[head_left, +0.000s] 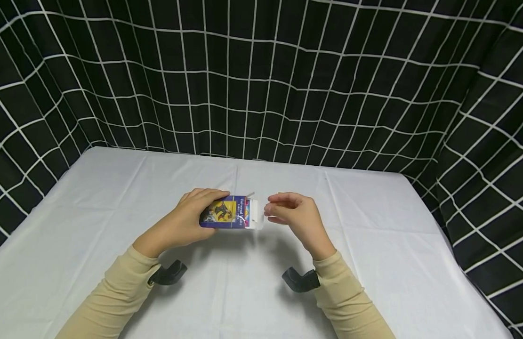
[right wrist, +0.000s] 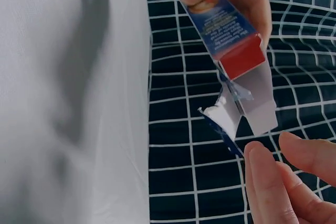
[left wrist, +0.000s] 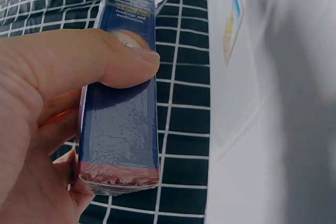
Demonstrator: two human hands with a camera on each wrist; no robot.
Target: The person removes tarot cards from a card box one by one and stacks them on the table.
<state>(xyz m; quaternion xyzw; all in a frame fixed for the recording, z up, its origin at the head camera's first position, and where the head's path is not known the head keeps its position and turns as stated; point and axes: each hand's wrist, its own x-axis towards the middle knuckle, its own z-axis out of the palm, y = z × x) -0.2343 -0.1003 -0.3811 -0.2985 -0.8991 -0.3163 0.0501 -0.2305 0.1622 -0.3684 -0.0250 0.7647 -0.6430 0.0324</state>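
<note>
Within left fingers [head_left: 205, 195], card box [head_left: 223, 212]

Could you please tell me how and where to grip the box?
I'd grip the box by its narrow sides near the closed end, from the left, as the left hand does; the flaps at its right end stand open and would likely bend.

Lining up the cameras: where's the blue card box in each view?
Head: blue card box slightly left of centre, below mid-height.
Left wrist: blue card box left of centre, running down from the top edge.
Right wrist: blue card box upper half, right of centre.
Shared landmark: left hand gripping it.
</note>
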